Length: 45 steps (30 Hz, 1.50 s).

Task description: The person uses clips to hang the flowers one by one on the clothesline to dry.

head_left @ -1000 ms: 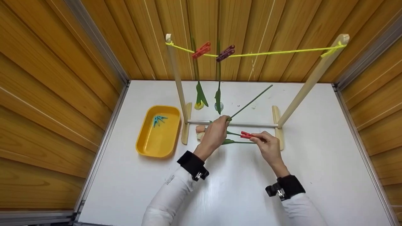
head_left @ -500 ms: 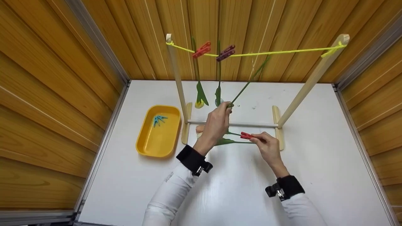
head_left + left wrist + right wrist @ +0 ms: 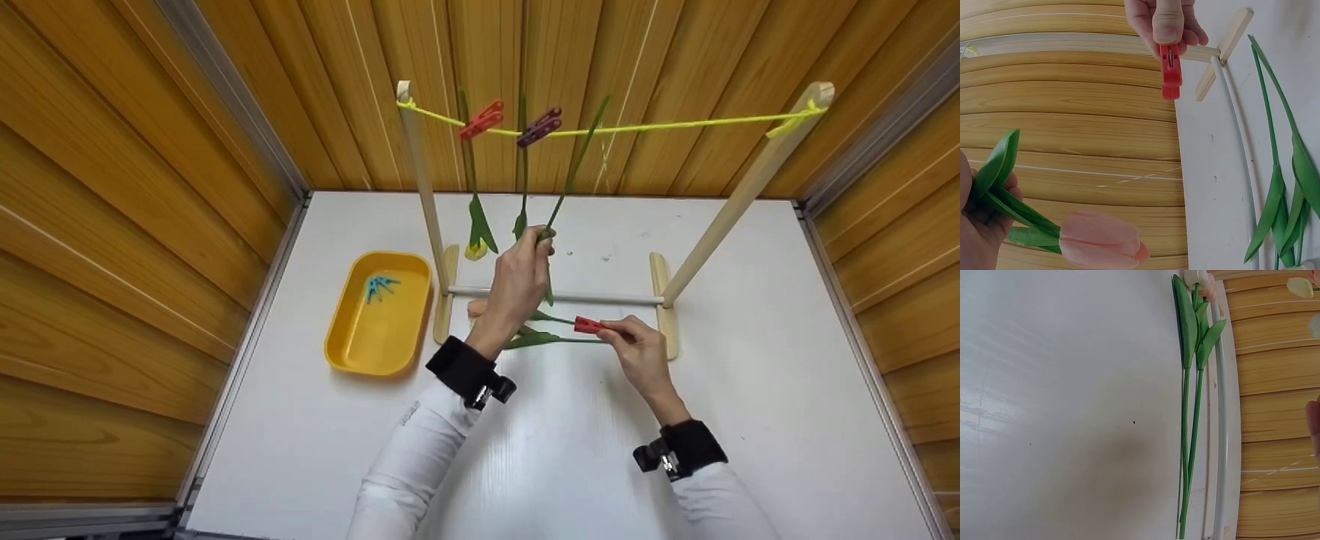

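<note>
Gripping a tulip [image 3: 1033,218], left hand [image 3: 520,279]! Head view hides its pink bloom [image 3: 1100,242], left wrist reveals it; right hand [image 3: 639,351] pinches red clothespin [image 3: 1171,76].

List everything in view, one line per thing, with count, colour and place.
Rack: one, pale wood with a whitish crossbar, on the table
String: one, bright yellow, tied between the posts
Pegged tulips: two, one yellow, one pale, hanging blooms down
Line pegs: two, red and purple, on the string
Held tulip: one, pink, in the left hand
Held peg: one, red, in the right hand
Lying tulips: two, white and pink, on the table
Tray: one, yellow, left of the rack
Tray pegs: exact count unclear, blue, in the tray
Table: one, white, underneath
Walls: three, wood-brown, left, back, right
Wristbands: two, black, one per wrist
Sleeves: two, white, on the arms
Hands: two, left and right
</note>
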### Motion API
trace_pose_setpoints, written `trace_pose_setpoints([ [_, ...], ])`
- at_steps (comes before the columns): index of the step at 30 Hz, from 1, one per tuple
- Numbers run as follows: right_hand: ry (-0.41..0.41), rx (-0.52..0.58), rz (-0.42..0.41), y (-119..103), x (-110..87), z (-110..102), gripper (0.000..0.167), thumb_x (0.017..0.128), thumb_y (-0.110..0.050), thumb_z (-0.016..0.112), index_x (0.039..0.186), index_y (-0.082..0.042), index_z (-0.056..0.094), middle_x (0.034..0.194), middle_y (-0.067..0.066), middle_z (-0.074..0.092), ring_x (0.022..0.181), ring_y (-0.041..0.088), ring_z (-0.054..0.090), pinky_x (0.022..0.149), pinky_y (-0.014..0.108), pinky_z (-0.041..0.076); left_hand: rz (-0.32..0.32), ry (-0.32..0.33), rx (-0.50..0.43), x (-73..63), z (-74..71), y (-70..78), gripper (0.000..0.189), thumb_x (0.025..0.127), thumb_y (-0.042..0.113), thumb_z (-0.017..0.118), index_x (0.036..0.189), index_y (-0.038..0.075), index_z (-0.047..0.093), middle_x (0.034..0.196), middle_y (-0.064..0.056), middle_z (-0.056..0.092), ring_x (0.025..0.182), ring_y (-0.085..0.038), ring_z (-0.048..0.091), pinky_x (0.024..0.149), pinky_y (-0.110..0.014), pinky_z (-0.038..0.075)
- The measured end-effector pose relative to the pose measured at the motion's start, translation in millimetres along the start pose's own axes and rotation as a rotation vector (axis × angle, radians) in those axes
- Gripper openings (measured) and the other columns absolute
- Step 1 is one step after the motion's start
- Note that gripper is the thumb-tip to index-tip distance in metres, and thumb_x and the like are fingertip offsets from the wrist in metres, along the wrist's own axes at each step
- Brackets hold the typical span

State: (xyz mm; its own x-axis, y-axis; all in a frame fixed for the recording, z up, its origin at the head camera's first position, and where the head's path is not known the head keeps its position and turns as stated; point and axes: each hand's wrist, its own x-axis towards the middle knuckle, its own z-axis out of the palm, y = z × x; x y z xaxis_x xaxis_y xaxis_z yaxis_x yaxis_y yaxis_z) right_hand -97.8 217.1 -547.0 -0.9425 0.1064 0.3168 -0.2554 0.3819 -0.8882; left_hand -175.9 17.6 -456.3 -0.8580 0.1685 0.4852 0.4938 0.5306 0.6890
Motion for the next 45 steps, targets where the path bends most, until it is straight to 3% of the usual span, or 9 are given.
trace_pose_setpoints([
  [8, 0.014, -0.02, -0.015, -3, 1.0, -1, 0.013, 0.078, 0.005, 0.076, 0.09, 0.009, 0.075, 0.074, 0.022, 0.066, 0.061, -0.002, 0.047, 0.056, 0.007, 0.036, -0.036, 0.008, -0.001, 2.8, 6.7, -5.2, 0.024, 0.107, 0.015, 0.04, 0.116, 0.003, 0.058, 0.094, -0.01, 0.07, 0.087, -0.018, 0.071, 0.073, -0.029, 0.057],
  [17, 0.023, -0.022, -0.079, -12, 8.0, -5, 0.011, 0.079, 0.009, 0.074, 0.09, 0.01, 0.074, 0.075, 0.022, 0.066, 0.065, -0.002, 0.051, 0.059, 0.007, 0.041, -0.057, 0.004, -0.006, 5.6, 7.4, -4.6, 0.025, 0.107, 0.015, 0.04, 0.118, 0.003, 0.059, 0.098, -0.01, 0.071, 0.09, -0.018, 0.071, 0.076, -0.03, 0.057],
  [24, 0.061, -0.012, -0.156, -32, 21.6, -13, 0.011, 0.079, 0.011, 0.073, 0.09, 0.012, 0.073, 0.075, 0.024, 0.066, 0.07, -0.004, 0.056, 0.069, 0.005, 0.046, -0.057, 0.006, -0.022, 5.6, 6.6, -5.1, 0.024, 0.107, 0.014, 0.041, 0.117, 0.002, 0.059, 0.097, -0.01, 0.071, 0.089, -0.018, 0.071, 0.076, -0.029, 0.057],
  [30, 0.105, 0.021, -0.226, -34, 40.0, -19, 0.016, 0.078, 0.014, 0.072, 0.093, 0.012, 0.074, 0.076, 0.025, 0.065, 0.073, -0.006, 0.057, 0.072, 0.005, 0.048, -0.064, 0.015, -0.016, 6.0, 6.4, -6.1, 0.024, 0.106, 0.015, 0.042, 0.117, 0.003, 0.06, 0.096, -0.01, 0.072, 0.089, -0.018, 0.071, 0.076, -0.03, 0.057],
  [34, 0.131, 0.038, -0.286, -42, 52.9, -24, 0.018, 0.076, 0.013, 0.075, 0.093, 0.008, 0.075, 0.078, 0.015, 0.068, 0.075, -0.006, 0.057, 0.073, 0.006, 0.048, -0.068, 0.018, -0.017, 6.3, 6.3, -6.8, 0.024, 0.106, 0.015, 0.043, 0.117, 0.003, 0.06, 0.096, -0.01, 0.071, 0.089, -0.018, 0.07, 0.076, -0.029, 0.056],
  [41, 0.165, 0.088, -0.374, -79, 74.2, -31, 0.019, 0.074, 0.012, 0.076, 0.093, 0.006, 0.077, 0.08, -0.011, 0.067, 0.077, -0.004, 0.061, 0.077, 0.011, 0.052, -0.075, 0.013, -0.017, 7.1, 6.9, -6.6, 0.023, 0.106, 0.014, 0.043, 0.117, 0.003, 0.06, 0.097, -0.009, 0.072, 0.089, -0.017, 0.071, 0.076, -0.028, 0.057],
  [45, 0.196, 0.083, -0.408, -99, 85.9, -36, 0.019, 0.074, 0.011, 0.077, 0.092, 0.006, 0.077, 0.08, -0.02, 0.064, 0.076, -0.005, 0.06, 0.076, 0.011, 0.052, -0.074, 0.014, -0.016, 7.1, 7.2, -6.5, 0.023, 0.106, 0.014, 0.043, 0.117, 0.003, 0.06, 0.097, -0.009, 0.071, 0.088, -0.017, 0.071, 0.076, -0.029, 0.057],
])
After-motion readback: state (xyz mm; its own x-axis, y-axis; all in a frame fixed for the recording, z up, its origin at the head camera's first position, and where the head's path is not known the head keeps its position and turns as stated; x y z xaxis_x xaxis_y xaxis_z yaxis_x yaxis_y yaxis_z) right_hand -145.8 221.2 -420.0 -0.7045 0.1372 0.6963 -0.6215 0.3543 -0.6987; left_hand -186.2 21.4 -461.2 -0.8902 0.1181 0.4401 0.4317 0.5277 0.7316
